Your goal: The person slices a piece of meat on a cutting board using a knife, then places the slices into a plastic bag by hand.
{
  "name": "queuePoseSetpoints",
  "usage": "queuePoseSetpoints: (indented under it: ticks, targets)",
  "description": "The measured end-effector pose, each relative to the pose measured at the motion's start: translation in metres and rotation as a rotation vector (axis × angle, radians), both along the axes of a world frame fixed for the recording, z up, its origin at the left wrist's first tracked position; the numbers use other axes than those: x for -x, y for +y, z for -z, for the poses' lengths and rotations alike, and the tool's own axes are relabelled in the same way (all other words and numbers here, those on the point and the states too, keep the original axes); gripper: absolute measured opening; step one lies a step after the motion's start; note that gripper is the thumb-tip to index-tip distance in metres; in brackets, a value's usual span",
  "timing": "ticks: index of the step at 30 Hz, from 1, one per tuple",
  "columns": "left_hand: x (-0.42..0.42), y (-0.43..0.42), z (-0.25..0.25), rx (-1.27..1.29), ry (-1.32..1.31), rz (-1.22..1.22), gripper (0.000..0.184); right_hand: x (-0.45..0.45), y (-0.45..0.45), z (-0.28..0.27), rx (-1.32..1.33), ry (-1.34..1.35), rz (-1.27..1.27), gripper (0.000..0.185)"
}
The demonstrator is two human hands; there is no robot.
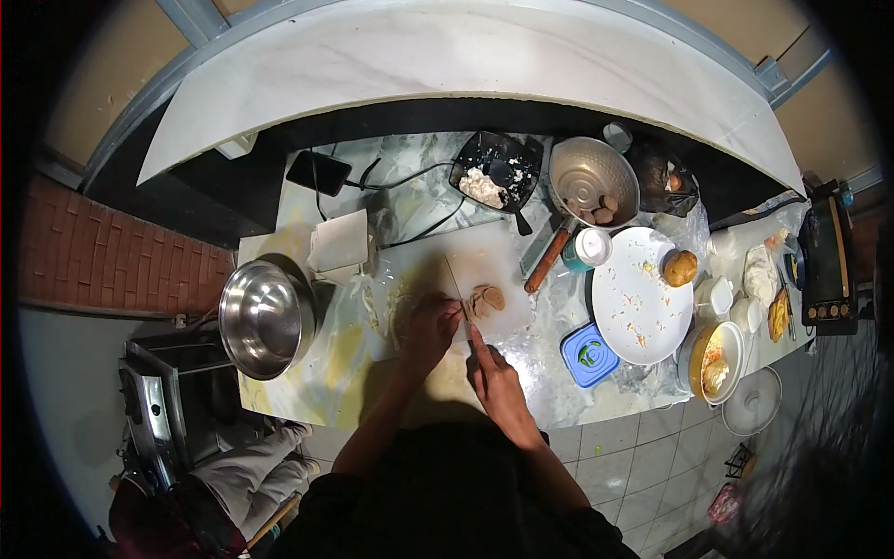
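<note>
My right hand [495,380] grips a knife [455,281], its blade pointing away from me across a white cutting board [503,256]. Just right of the blade lie several round brown slices [487,299], apparently cut from a meatball. The fingers of my left hand [434,331] are pinched together close against the blade's left side. What they hold is hidden behind the fingertips. Pale shreds [396,303] are scattered on the board's left part. Beyond the board, brown meatballs [605,210] sit in a dented metal saucepan [582,163].
A steel bowl [265,321] stands left, near a white box [340,244]. Behind are a phone [318,173] with cables and a black dish [507,144]. To the right are a blue lid [590,355], a white plate [633,321] and a pot [734,340]. Someone's legs [256,475] show lower left.
</note>
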State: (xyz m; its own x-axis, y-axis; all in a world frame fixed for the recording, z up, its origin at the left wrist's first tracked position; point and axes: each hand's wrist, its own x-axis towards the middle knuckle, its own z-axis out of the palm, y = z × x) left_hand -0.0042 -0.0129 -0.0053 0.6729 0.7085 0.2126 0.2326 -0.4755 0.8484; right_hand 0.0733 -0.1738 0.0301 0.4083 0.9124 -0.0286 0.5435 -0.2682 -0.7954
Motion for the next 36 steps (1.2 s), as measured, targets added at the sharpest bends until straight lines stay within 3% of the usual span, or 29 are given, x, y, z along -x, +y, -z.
queuePoseSetpoints:
  ticks: [12, 18, 21, 26, 36]
  targets:
    - [0.0, -0.002, 0.002, 0.001, 0.011, -0.026, 0.017, 0.004, -0.001, 0.009, 0.074, -0.145, 0.026, 0.071]
    - [-0.001, 0.001, -0.001, -0.028, 0.016, 0.011, 0.016, -0.009, -0.001, 0.014, 0.065, -0.036, -0.026, 0.072]
    - [-0.002, -0.001, -0.001, 0.004, 0.002, 0.019, 0.019, -0.016, -0.003, 0.011, -0.053, 0.156, 0.038, 0.069]
    - [-0.005, -0.004, 0.004, 0.259, -0.063, 0.013, 0.022, -0.012, -0.002, 0.017, -0.063, 0.262, 0.092, 0.065]
    - [-0.006, -0.006, 0.001, 0.446, -0.043, -0.035, 0.034, -0.009, -0.002, 0.007, -0.06, 0.208, 0.097, 0.063]
